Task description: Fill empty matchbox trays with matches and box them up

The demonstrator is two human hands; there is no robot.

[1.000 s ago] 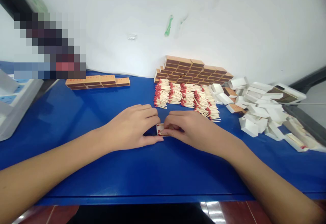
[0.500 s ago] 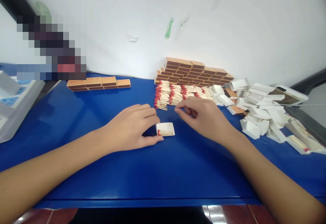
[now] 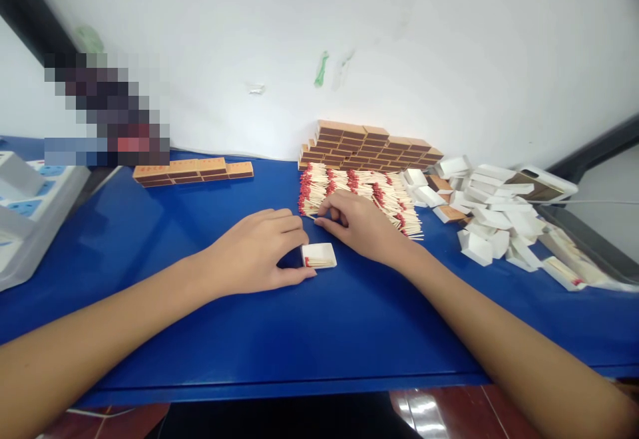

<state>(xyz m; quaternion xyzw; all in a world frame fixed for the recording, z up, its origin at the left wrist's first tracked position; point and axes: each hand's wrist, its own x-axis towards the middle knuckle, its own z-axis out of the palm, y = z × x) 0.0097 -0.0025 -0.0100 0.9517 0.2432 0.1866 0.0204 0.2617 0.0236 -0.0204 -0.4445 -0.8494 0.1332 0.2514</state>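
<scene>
A small white matchbox tray (image 3: 323, 250) lies on the blue table, with a few matches (image 3: 319, 263) along its near side, red heads pointing left. My left hand (image 3: 267, 249) holds the tray's left end between thumb and fingers. Beyond it, loose matches (image 3: 362, 183) are heaped in rough rows, with red heads and pale sticks. My right hand (image 3: 352, 219) is at the near edge of this heap, thumb and forefinger drawn together in a pinch by the front matches. Whatever is between those fingertips is too small to make out.
Closed matchboxes are stacked (image 3: 349, 143) against the wall, and a shorter row (image 3: 200, 169) stands to the left. At the right lies a pile of white trays (image 3: 499, 213) beside a phone (image 3: 549, 183). A power strip (image 3: 44, 206) occupies the left edge.
My right hand has moved left along the front of the match heap, uncovering matches on the right. My left hand still holds the tray. The view has shifted slightly.
</scene>
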